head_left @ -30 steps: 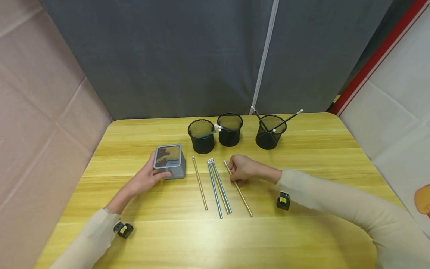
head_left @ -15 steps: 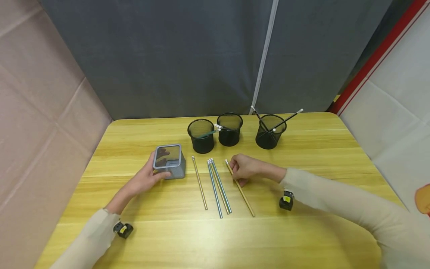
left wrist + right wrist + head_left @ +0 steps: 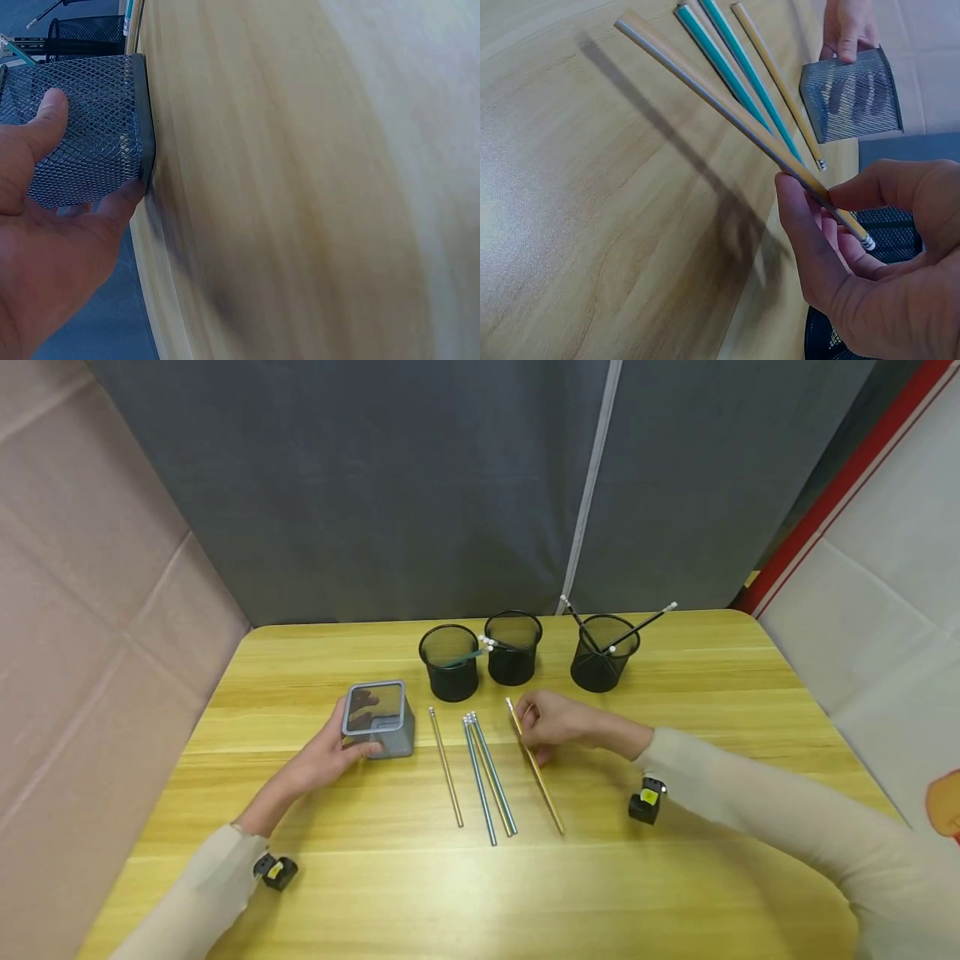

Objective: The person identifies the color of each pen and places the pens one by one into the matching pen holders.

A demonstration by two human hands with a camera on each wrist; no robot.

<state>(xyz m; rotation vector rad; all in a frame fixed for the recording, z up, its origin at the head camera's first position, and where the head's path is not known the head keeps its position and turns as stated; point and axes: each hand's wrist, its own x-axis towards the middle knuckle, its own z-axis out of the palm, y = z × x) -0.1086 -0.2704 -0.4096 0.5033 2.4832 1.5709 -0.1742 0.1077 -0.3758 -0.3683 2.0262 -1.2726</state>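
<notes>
My left hand (image 3: 318, 767) grips a square grey mesh pencil holder (image 3: 396, 746), its thumb on the near wall and the other fingers around the far-left side. In the left wrist view the mesh wall (image 3: 101, 112) shows the thumb lying across it. My right hand (image 3: 558, 724) pinches a gold pencil (image 3: 543, 789) near its white eraser end. The right wrist view shows that pencil (image 3: 720, 109) slanting above the table, its shadow apart from it. Between the hands lie another gold pencil (image 3: 447, 774) and a cluster of blue pencils (image 3: 482, 789) with a gold one among them.
Three round black mesh cups stand at the back: a left cup (image 3: 453, 685) with green pencils, a middle cup (image 3: 513, 670) with dark pencils, and a right cup (image 3: 595, 675) with black pencils leaning outward. A grey curtain (image 3: 375, 485) hangs behind the wooden table (image 3: 420, 902).
My right hand has shifted slightly right and away from me, raising the gold pencil off the table, eraser end up. The left hand and the mesh holder have stayed in place.
</notes>
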